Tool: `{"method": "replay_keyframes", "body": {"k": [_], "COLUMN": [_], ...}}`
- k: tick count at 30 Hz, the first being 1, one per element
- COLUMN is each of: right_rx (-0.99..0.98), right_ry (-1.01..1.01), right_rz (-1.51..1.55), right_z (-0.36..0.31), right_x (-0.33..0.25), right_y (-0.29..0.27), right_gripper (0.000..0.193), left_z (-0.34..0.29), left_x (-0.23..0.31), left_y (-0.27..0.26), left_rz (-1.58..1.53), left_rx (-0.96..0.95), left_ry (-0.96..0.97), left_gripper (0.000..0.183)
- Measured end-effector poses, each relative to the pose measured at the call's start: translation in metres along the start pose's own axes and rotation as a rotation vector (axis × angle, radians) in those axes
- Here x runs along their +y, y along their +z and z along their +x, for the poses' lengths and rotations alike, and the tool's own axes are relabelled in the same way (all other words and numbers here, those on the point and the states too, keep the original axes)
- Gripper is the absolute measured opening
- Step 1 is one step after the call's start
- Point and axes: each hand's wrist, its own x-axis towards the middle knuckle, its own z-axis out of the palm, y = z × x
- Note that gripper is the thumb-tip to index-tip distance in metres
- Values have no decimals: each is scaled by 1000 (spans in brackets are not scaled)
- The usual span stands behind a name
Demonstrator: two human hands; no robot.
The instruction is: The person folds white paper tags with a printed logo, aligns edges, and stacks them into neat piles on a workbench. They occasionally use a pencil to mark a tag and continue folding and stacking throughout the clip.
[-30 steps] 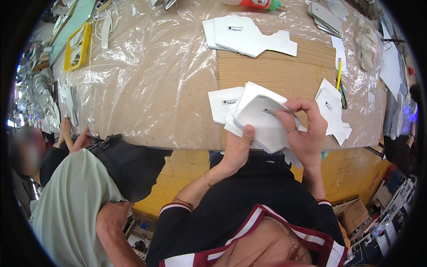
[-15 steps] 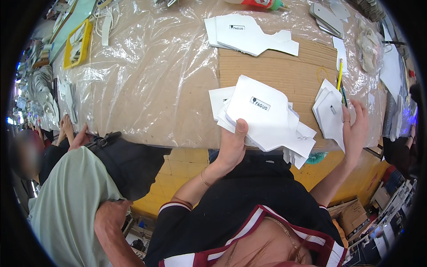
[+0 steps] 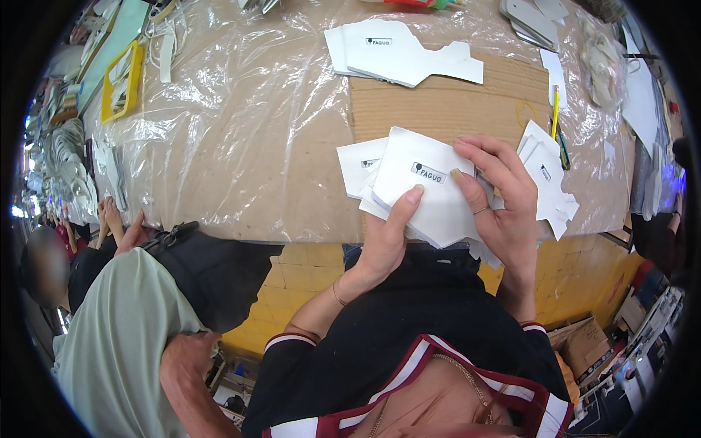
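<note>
My left hand (image 3: 382, 244) grips a stack of white, flat cut pieces (image 3: 418, 155) from below left, its thumb pressing on top. The top piece carries a small dark printed mark. My right hand (image 3: 502, 198) is closed at the stack's right edge, with its thumb and fingertips on the top piece; what its other fingers touch underneath is hidden. Part of the stack fans out to the left, over the cardboard sheet (image 3: 438, 109). To the right of my right hand lies a second pile of similar white pieces (image 3: 545, 175).
Beyond the cardboard sits another white pile (image 3: 394, 55). A yellow pencil (image 3: 556, 109) and a dark pen (image 3: 563, 151) lie at the right. Clear plastic covers the table (image 3: 241, 131). A yellow basket (image 3: 108, 113) stands far left; a person in light green (image 3: 124, 328) is close on my left.
My right hand has moved left from the right-hand pile onto the held stack and closed at its edge. The pieces in that pile now lie shifted. My left hand keeps its hold.
</note>
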Motion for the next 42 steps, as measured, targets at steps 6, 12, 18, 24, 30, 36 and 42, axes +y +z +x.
{"method": "replay_keyframes", "body": {"k": [6, 12, 18, 24, 30, 36, 42], "right_rx": [54, -12, -48, -62, -17, -15, -28], "right_ry": [-9, 70, 171, 203, 123, 150, 130], "right_rz": [-47, -25, 24, 48, 27, 23, 13], "right_z": [-2, -3, -1, -1, -1, -2, -1], "right_x": [-2, 2, 10, 12, 11, 10, 11], "right_y": [6, 9, 11, 11, 13, 13, 13], "right_gripper": [23, 25, 26, 26, 23, 30, 26], "left_z": [3, 4, 4, 5, 7, 7, 7], "left_x": [3, 1, -2, -3, -2, -1, -1], "left_y": [6, 5, 6, 6, 6, 6, 7], "left_rz": [-59, -67, 51, 86, 29, 18, 8], "left_rx": [79, 132, 163, 158, 162, 159, 166], "left_ry": [-76, -87, 5, 12, -38, -39, -33], "left_gripper": [55, 46, 42, 41, 40, 42, 44]}}
